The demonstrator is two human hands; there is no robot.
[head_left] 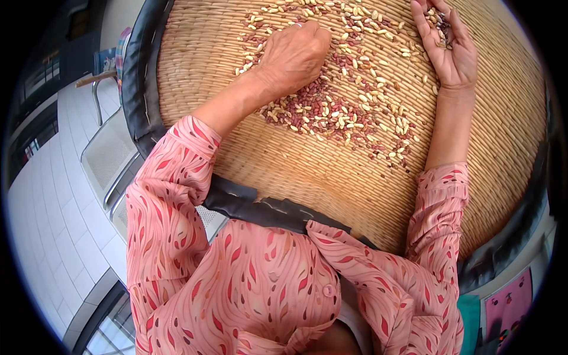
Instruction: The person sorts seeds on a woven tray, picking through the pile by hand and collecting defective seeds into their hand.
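Picking over beans. Red and pale beans (334, 115) lie across the middle and far part of the woven tray (195, 77). The left hand (294, 58) curls over the tray's middle, fingertips hidden, grip indeterminable; the right hand (452, 65), well apart, lies palm-up and loosely cupped, bearing darker pieces (438, 26) at the tray's far right. The next move presumably calls for a light fingertip pinch.

Smooth beans (319, 109) — ridged woven-cane tray (195, 65) — glossy, leather-like rim (141, 77).
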